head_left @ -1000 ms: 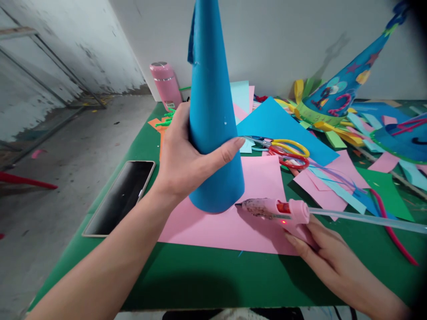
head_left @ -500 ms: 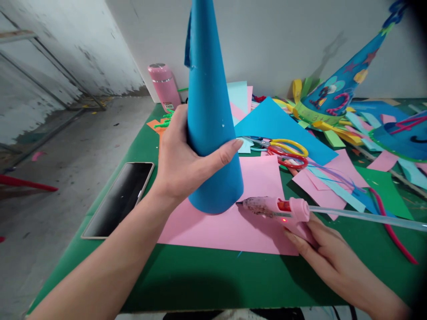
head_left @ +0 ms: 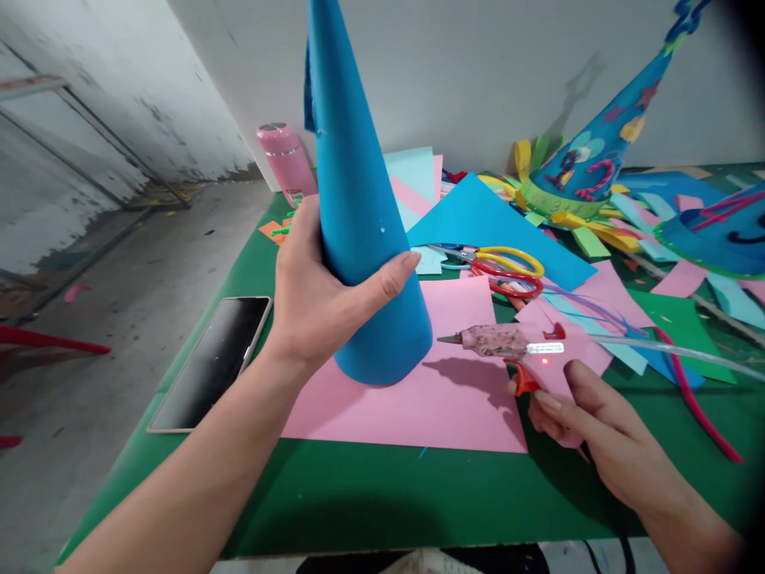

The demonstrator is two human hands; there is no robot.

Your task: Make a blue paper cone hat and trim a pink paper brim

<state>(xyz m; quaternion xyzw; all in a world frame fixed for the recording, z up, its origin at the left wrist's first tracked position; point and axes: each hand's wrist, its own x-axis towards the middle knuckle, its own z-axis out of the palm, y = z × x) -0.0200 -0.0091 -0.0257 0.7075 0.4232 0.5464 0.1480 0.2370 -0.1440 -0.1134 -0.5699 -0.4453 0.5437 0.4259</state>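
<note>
My left hand (head_left: 335,295) is wrapped round a tall blue paper cone (head_left: 364,207), thumb across its front. The cone tilts slightly left, its wide end over a pink paper sheet (head_left: 412,414); whether the whole rim touches the sheet I cannot tell. In my right hand (head_left: 591,406) is a pink hot glue gun (head_left: 538,351) with an orange trigger, a lit red light and a clear glue stick running out of its back. The nozzle points left at the cone's lower edge, a small gap away from it.
Left of the sheet lies a phone (head_left: 212,363); behind it stands a pink bottle (head_left: 287,163). Scissors (head_left: 508,267) rest on blue paper (head_left: 496,223). A decorated cone hat (head_left: 598,159), paper strips and a red pipe cleaner (head_left: 693,399) crowd the right side.
The glue gun has pulled back right from the cone's lower edge and turned so that its side and trigger show. The cone's top has tipped a little left, still in my left hand.
</note>
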